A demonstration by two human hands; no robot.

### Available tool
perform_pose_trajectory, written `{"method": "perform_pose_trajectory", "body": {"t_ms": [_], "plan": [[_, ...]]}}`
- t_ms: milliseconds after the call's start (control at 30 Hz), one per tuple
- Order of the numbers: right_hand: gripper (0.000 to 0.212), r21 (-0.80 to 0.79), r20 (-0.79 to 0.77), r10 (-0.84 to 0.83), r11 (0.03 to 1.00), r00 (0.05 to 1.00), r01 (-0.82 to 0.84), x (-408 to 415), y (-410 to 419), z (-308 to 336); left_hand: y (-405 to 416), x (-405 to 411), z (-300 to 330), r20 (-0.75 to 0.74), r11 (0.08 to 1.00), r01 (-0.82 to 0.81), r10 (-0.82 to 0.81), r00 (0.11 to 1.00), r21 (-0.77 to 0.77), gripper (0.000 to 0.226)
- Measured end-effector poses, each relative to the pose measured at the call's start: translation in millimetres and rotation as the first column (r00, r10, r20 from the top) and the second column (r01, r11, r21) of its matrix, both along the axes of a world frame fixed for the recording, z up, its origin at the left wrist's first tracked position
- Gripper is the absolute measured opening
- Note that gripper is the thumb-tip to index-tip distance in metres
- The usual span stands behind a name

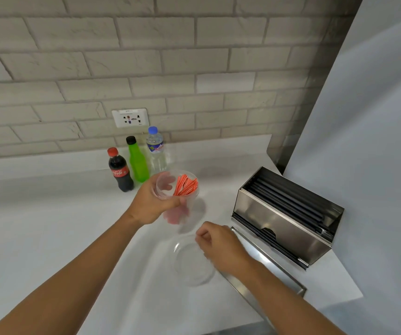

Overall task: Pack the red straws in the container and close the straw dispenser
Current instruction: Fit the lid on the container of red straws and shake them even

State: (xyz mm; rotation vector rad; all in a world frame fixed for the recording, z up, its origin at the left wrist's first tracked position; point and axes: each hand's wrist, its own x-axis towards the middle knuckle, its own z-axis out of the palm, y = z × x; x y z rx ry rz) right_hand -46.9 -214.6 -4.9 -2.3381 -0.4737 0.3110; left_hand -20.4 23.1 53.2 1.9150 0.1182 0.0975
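Several red straws (185, 185) stood in the container (177, 189) clasped by the left hand (153, 204); right hand (221, 247) curled loosely (empty), straw dispenser (284, 213) unclosed.

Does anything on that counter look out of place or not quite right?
Nothing is spilled or broken. The steel straw dispenser stands open, black straws exposed, its lid lying flat on the counter in front. The left hand holds the clear cup of red straws tilted.
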Motion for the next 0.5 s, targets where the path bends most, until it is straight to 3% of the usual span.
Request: {"method": "perform_pose_trajectory", "body": {"t_ms": [67,267,333,433,500], "plan": [[0.002,0.107,-0.03,-0.094,0.99,0.995,0.097,0.2,-20.7,9.5,-7.9,-6.7,6.0,-0.011,0.998,0.021,-0.021,1.0,-0.064,0.086],[0.018,0.316,-0.12,-0.266,0.903,0.957,0.29,0.0,-81.6,43.4,-38.6,-29.5,18.1,-0.011,0.98,0.145,-0.147,0.989,-0.137,0.082],[0.013,0.388,-0.112,-0.26,0.877,0.959,0.283,-5.8,-95.7,58.1,-51.8,-36.7,16.5,-0.022,0.973,0.179,-0.184,0.983,-0.144,0.082],[0.028,0.484,-0.075,-0.254,0.836,0.964,0.258,-17.4,-106.0,75.6,-71.2,-44.1,13.7,-0.048,0.965,0.221,-0.23,0.972,-0.137,0.092],[0.021,0.515,-0.071,-0.311,0.802,0.948,0.302,-21.0,-109.3,75.7,-81.5,-46.9,12.6,-0.058,0.961,0.245,-0.254,0.965,-0.132,0.094]]}}
